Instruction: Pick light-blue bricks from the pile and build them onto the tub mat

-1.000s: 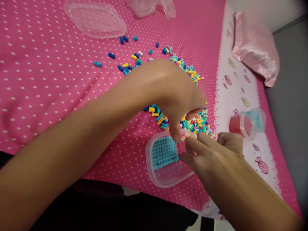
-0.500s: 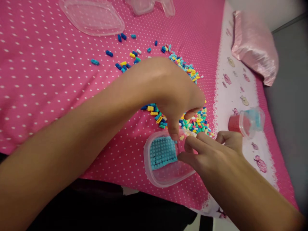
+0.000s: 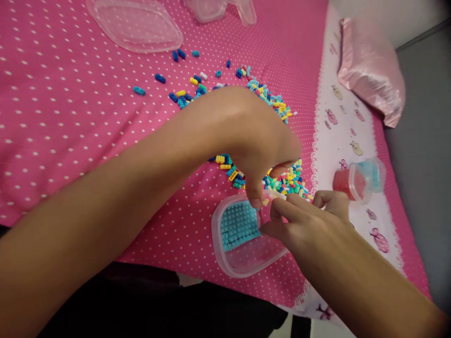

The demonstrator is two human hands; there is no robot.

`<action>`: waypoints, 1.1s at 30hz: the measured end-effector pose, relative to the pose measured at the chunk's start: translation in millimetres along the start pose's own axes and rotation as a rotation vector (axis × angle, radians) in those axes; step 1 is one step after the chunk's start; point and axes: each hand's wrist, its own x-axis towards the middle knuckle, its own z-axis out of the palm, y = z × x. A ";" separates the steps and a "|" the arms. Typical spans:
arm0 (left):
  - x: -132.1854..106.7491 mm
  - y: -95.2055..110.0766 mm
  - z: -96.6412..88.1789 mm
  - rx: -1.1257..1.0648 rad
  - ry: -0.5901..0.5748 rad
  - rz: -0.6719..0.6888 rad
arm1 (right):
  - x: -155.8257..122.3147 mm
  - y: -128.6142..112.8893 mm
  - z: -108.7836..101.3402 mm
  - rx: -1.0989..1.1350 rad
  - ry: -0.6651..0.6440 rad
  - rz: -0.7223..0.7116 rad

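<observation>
A light blue studded brick plate [image 3: 239, 224] lies in a clear plastic lid [image 3: 243, 265] near the table's front edge. My left hand [image 3: 253, 136] reaches across from the left, its fingers pinched down at the plate's far right corner. My right hand [image 3: 303, 223] meets it there, fingers pinched on the plate's right edge. Small yellow and white pieces [image 3: 271, 199] show between the fingertips of both hands. A heap of tiny coloured bricks [image 3: 289, 178] lies just behind the hands and is partly hidden by my left hand.
The pink dotted cloth [image 3: 70, 117] covers the table. Loose bricks [image 3: 183, 96] scatter toward the back. Clear lids [image 3: 134, 26] lie at the far edge. A small clear tub with red and blue bricks [image 3: 359, 180] lies on its side at the right, a pink pillow [image 3: 369, 70] behind it.
Both hands stay pinched at the plate's corner with barely any shift. The view has drifted slightly.
</observation>
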 end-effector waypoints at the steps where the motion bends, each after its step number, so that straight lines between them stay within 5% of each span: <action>1: 0.4 -0.3 0.3 0.001 0.005 0.003 | -0.1 0.3 0.1 0.003 -0.001 0.002; 7: 1.1 -2.1 0.9 0.062 0.025 0.054 | -3.8 12.4 -15.5 0.058 0.029 0.023; 11: 0.2 -1.5 0.2 0.062 0.008 0.050 | -4.8 9.4 -27.1 0.083 0.158 0.170; 18: -3.8 -1.8 2.0 0.091 0.033 0.094 | -1.5 -19.9 -15.5 0.138 0.124 0.208; 33: -6.5 -1.3 2.1 0.047 0.033 0.077 | -0.4 -18.2 -12.1 -0.003 0.141 0.200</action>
